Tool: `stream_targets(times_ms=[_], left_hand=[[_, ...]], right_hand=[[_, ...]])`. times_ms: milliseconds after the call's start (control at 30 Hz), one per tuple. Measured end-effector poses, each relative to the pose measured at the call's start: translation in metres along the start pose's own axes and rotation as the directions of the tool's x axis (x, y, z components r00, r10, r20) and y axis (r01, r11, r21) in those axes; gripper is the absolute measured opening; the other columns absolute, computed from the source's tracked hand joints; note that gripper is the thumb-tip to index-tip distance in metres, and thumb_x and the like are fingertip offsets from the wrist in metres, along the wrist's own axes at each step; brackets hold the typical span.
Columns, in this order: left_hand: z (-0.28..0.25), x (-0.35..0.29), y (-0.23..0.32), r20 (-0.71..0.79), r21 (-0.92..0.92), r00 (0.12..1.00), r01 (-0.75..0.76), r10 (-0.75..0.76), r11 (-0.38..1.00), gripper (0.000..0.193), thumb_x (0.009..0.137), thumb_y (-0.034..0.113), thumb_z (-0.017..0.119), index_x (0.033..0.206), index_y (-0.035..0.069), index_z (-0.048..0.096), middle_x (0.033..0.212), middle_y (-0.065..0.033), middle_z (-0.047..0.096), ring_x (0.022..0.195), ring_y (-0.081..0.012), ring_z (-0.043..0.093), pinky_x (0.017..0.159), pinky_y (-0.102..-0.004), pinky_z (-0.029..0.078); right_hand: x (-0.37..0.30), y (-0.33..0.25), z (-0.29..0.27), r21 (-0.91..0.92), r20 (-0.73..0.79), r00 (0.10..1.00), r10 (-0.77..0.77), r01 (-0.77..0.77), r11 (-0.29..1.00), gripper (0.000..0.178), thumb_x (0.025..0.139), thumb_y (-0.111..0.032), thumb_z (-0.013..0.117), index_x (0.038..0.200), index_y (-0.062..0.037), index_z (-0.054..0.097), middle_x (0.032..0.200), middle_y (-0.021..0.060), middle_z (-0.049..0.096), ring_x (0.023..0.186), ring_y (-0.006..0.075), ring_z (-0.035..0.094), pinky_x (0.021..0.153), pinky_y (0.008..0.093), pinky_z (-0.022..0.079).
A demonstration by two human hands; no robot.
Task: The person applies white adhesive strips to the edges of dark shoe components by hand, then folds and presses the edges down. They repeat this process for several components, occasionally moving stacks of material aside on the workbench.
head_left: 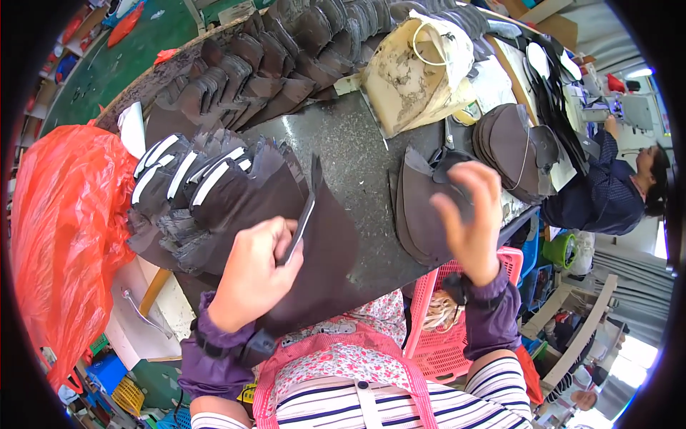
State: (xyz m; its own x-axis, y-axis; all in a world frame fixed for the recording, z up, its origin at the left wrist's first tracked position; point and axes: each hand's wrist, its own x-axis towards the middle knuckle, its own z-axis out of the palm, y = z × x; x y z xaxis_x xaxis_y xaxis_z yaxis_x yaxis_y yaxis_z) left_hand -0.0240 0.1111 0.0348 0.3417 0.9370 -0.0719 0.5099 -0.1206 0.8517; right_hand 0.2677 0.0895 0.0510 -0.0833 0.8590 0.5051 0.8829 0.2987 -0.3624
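Head view: left hand point(251, 275) gripped a dark fabric strip point(306, 207) over the large dark brown cut fabric piece point(321, 250); right hand point(470, 214) hovered open beside it, likely mid-sorting; pressing flat seemed due.

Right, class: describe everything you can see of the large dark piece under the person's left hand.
The dark brown piece looks like thin, matte fabric or leather, broad with a curved right edge. It lies flat on the grey speckled worktable, its lower part hanging over the near edge. The left hand presses on it, holding a slim dark tool against it. Stacked similar pieces overlap its left side.
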Motion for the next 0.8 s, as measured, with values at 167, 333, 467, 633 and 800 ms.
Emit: stream_targets(times_ms=[167, 333, 467, 633, 800], left_hand=[[0.022, -0.01, -0.013, 0.493, -0.17, 0.869, 0.049, 0.042, 0.984, 0.024, 0.077, 0.003, 0.068, 0.071, -0.001, 0.045, 0.068, -0.013, 0.049, 0.062, -0.0299, 0.053, 0.06, -0.0382, 0.041], [0.071, -0.011, -0.036, 0.294, 0.155, 0.854, -0.486, 0.43, 0.86, 0.018, 0.077, 0.008, 0.07, 0.085, -0.003, 0.059, 0.088, -0.0114, 0.057, 0.072, -0.0286, 0.056, 0.067, -0.0398, 0.048], [0.07, -0.006, -0.016, 0.3, 0.407, 0.702, -0.707, 0.646, 0.578, 0.033, 0.072, 0.01, 0.068, 0.1, -0.002, 0.057, 0.106, -0.014, 0.056, 0.09, -0.0309, 0.058, 0.075, -0.039, 0.05], [0.081, -0.017, -0.035, 0.171, 0.241, 0.785, -0.619, 0.595, 0.748, 0.043, 0.066, 0.0, 0.072, 0.107, -0.004, 0.06, 0.11, -0.0135, 0.062, 0.093, -0.032, 0.063, 0.082, -0.0377, 0.053], [0.09, -0.018, -0.036, 0.009, -0.16, 0.999, -0.039, 0.041, 0.986, 0.04, 0.057, -0.008, 0.069, 0.096, -0.001, 0.064, 0.102, -0.013, 0.064, 0.094, -0.033, 0.063, 0.08, -0.0385, 0.053]], right_hand=[[-0.016, -0.055, 0.017, 0.434, 0.393, 0.885, -0.249, 0.06, 0.899, 0.044, 0.072, -0.014, 0.081, 0.107, -0.0005, 0.059, 0.107, 0.0168, 0.058, 0.096, 0.0341, 0.059, 0.082, 0.0417, 0.049], [-0.067, -0.044, 0.06, 0.261, 0.602, 0.797, 0.048, -0.253, 0.931, 0.047, 0.07, -0.015, 0.081, 0.106, 0.0003, 0.055, 0.103, 0.0177, 0.057, 0.085, 0.0362, 0.061, 0.072, 0.0426, 0.051], [-0.077, -0.038, 0.079, 0.227, 0.424, 0.868, 0.257, -0.377, 0.898, 0.055, 0.069, -0.011, 0.08, 0.113, 0.0016, 0.051, 0.097, 0.0175, 0.057, 0.086, 0.0366, 0.063, 0.068, 0.0415, 0.051], [-0.07, -0.044, 0.07, 0.04, 0.463, 0.826, 0.32, -0.381, 0.924, 0.059, 0.069, -0.005, 0.077, 0.119, 0.0024, 0.046, 0.094, 0.0169, 0.057, 0.082, 0.0364, 0.063, 0.067, 0.0411, 0.051], [-0.082, -0.044, 0.064, 0.159, 0.407, 0.9, 0.159, -0.241, 0.957, 0.049, 0.063, -0.004, 0.075, 0.106, 0.0029, 0.054, 0.099, 0.0173, 0.06, 0.082, 0.0342, 0.061, 0.069, 0.0393, 0.051]])
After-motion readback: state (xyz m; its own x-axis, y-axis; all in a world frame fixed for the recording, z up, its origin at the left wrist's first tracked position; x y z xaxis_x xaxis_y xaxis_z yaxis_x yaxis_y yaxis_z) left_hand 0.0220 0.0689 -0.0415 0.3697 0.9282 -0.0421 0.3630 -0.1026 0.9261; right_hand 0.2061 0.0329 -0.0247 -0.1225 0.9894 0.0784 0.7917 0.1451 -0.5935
